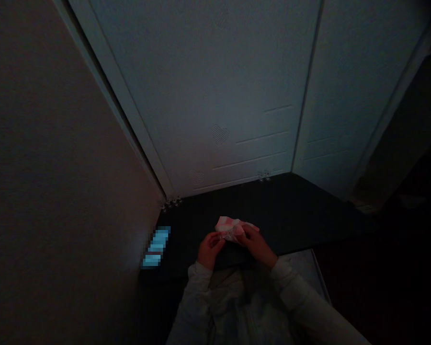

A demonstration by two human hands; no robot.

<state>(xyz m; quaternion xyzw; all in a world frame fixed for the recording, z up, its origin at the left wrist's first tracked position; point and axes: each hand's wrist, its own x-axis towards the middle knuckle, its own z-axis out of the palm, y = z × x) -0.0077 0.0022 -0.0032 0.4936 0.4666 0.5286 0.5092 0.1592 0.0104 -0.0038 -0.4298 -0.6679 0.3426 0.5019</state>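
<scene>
A small pink and white piece of cloth (233, 227), patterned in patches, is held just above the dark tabletop near its front edge. My left hand (209, 248) pinches its left side, where something small and shiny shows at the fingertips, too dim to name. Fingers of my right hand (257, 244) are closed on the right part of the cloth. Both hands are close together, and the cloth is crumpled between them.
The dark tabletop (273, 206) runs along a white panelled wall (219, 96) with embossed hearts. A lit, pixelated screen (156, 247) lies at the left. Small clear objects (265, 175) stand at the back edge, others (170, 203) in the left corner. The room is dim.
</scene>
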